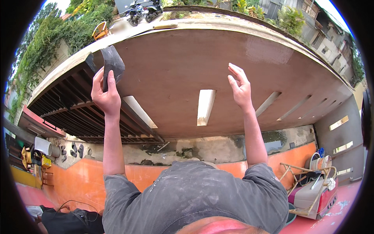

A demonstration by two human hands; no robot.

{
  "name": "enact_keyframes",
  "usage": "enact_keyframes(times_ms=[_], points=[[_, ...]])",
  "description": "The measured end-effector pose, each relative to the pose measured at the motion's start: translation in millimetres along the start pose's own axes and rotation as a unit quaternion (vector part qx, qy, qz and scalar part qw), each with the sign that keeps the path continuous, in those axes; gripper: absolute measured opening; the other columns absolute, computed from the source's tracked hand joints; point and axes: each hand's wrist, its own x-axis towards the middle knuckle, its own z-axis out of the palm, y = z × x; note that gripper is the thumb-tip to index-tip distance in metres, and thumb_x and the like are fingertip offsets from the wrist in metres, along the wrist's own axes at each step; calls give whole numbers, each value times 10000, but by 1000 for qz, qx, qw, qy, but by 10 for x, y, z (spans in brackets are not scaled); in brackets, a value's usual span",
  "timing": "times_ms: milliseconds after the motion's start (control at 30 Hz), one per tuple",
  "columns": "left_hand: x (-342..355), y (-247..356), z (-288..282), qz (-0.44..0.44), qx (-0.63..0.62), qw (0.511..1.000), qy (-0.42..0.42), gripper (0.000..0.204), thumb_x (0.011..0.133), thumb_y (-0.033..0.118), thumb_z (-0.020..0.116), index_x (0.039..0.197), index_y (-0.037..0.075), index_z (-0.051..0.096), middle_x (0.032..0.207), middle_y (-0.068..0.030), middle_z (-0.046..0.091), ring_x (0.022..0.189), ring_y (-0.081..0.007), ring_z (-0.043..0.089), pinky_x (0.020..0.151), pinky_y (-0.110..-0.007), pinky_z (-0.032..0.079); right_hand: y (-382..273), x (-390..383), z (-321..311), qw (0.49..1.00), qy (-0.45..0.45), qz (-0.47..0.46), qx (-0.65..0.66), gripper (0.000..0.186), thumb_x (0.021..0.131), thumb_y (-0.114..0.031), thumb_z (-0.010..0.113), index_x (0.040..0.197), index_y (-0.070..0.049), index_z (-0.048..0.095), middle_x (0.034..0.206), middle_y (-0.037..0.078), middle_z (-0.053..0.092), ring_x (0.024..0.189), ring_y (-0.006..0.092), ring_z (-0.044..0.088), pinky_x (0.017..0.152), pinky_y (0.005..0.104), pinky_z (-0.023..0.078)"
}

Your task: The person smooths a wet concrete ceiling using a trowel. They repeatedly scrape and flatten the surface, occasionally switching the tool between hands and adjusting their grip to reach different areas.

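Observation:
My left hand (106,95) is raised near the top of a brown wall, thumb and fingers closed around a curved dark grey sheet (113,64). It looks like sandpaper with pale dusty marks, and its upper part bends over beside a slatted metal gate (78,103). My right hand (240,89) is up in front of the brown wall (171,74), fingers stretched out and nothing in them. Whether its fingertips touch the wall I cannot tell. Narrow slots cut through the wall below and between my hands, and a shinier patch shows at its upper right.
An orange tiled floor (78,175) lies below, with a stained concrete strip (187,150) along the wall's foot. At right stand a bamboo-like frame (311,187), a bucket (321,162) and a red-white case. Several sandals (74,149) lie at left. Motorbikes (134,13) are parked beyond the wall.

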Motion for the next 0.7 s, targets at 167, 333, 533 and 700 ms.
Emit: enact_keyframes(times_ms=[167,333,533,700], points=[[1045,-325,-67,246,140,957,-60,231,965,-11,729,1174,59,796,1193,-79,794,1141,-245,736,1002,-369,572,-30,-91,345,1000,-10,10,16,436,1060,-28,590,1496,-14,573,1543,116,540,1418,245,559,1151,354,482],[1644,-1058,106,307,219,917,-129,210,1019,115,663,1169,146,807,1173,-43,788,1115,-263,720,964,-367,575,75,-199,317,1000,-8,17,-4,419,1050,-56,623,1467,-32,605,1519,105,555,1386,227,586,1011,306,544],[1787,-1443,236,89,328,884,-321,226,1013,187,665,1197,134,786,1127,-119,791,1073,-327,737,937,-412,567,259,-426,180,997,42,62,10,403,1062,-50,602,1464,-21,603,1479,96,583,1373,222,598,1080,334,506],[1805,-1664,183,106,293,878,-363,230,1009,186,663,1198,121,778,1094,-156,781,1051,-373,730,919,-438,565,463,-614,-2,992,60,103,-28,401,1083,-69,562,1482,-33,587,1504,84,607,1351,219,615,1070,367,527]])
